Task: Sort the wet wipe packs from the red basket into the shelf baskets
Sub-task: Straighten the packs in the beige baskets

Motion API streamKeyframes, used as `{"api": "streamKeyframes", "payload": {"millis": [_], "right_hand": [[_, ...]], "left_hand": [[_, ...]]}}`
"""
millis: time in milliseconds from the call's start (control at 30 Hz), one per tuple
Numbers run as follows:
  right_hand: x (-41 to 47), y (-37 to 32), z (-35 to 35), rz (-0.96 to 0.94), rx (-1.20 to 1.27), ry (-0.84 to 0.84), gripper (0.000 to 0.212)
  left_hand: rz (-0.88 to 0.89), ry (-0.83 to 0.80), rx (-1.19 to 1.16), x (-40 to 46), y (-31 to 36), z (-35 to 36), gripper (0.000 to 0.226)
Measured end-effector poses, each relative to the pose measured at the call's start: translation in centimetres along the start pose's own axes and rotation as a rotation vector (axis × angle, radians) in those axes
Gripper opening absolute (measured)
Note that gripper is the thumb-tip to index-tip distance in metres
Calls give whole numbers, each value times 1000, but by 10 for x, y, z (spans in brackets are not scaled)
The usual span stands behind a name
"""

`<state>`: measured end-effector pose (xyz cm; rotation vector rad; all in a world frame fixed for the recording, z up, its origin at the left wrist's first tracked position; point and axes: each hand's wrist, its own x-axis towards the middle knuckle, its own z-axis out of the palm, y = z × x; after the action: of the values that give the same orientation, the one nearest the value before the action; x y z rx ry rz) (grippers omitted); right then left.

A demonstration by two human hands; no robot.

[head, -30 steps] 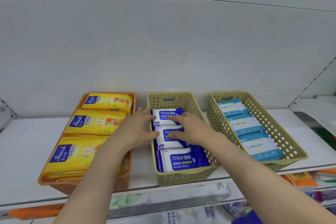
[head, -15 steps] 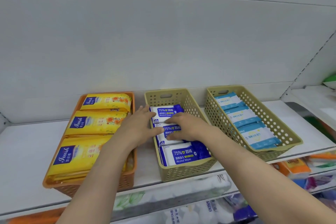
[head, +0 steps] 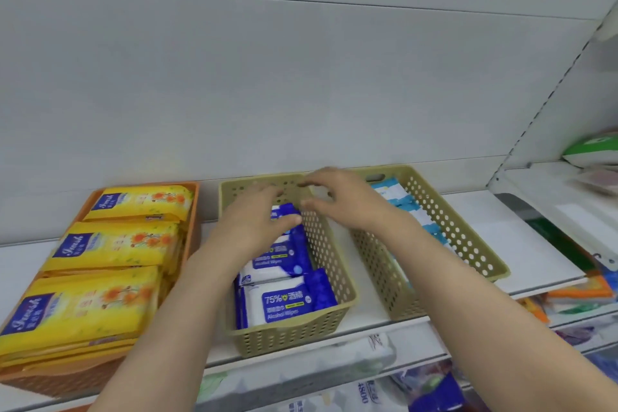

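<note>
- White shelf board against a pale grey back panel; more packaged goods on the shelf below.
- Left end: orange perforated plastic basket holding yellow flower-printed wipe packs.
- Centre: olive perforated plastic basket holding blue-and-white alcohol wipe packs.
- Right: second olive perforated basket with light-blue wipe packs.
- Left hand and right hand, fingers loosely spread, gripping nothing, over the centre basket's rear edge.

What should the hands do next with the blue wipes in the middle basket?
Probably draw both hands back out. The left hand and right hand are open above the middle basket and hold nothing, and the blue alcohol wipe packs already lie in a row inside it.
</note>
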<state>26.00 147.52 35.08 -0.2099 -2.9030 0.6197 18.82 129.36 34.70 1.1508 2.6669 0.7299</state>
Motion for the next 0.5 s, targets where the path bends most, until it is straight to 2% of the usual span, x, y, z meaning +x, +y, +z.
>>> {"api": "streamKeyframes", "payload": {"millis": [133,267,400,500], "right_hand": [[-11,69,-43,128,-8,86,33],[-18,136,-53,244,-147,-35,34],[-12,162,-40,176,-144,-145,41],[-1,170,-32,132,-206,-206,47]], "left_hand": [[101,-125,-27,25,63,31,62],[111,-295,12,51,96,59,71],[73,-400,90,65,106,69,73],[53,-387,129,69,104,74,73]]}}
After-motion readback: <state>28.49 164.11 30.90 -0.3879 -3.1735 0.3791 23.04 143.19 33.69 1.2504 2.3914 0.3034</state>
